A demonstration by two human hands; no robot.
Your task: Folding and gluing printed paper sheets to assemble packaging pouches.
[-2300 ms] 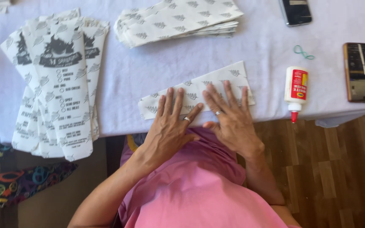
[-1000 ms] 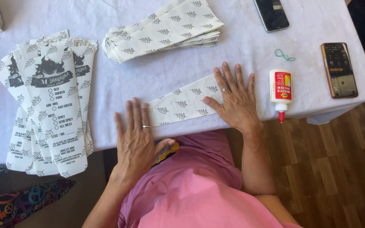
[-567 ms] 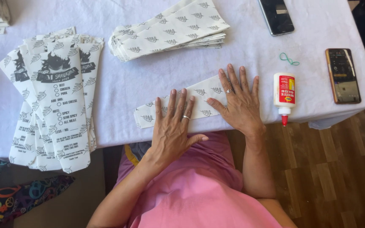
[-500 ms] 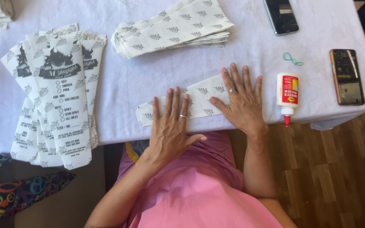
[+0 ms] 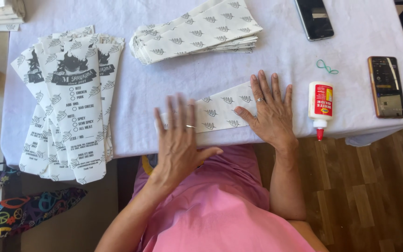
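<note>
My left hand (image 5: 179, 140) lies flat with the fingers spread on the left end of the folded paper bag (image 5: 215, 112), a white one with a small grey leaf pattern. This hand is a little blurred, but the palm is open and grasps nothing. My right hand (image 5: 270, 112) presses flat on the right end of the same bag, fingers spread too, not clenched; it only pushes the paper down on the table (image 5: 276, 51). I take this bag as my landmark. It lies on the near edge of the table, slanted, with its right end further from me than its left end.

Behind the bag, further from me, sits a stack of folded bags (image 5: 197, 32) with the same leaf pattern, well apart from my hands. To the left of the bag, a fan of printed flat bags (image 5: 71, 102) overlaps and hangs over the near table edge. Just to the right of the bag, beside my right hand, a white glue bottle (image 5: 320, 107) with a red label lies with its red tip toward me. Further right of it lies a phone with brown case (image 5: 386, 87). Behind the glue bottle there is a small green rubber band (image 5: 326, 67), and further back a dark phone (image 5: 314, 18). The table is covered with a pale lilac cloth.
</note>
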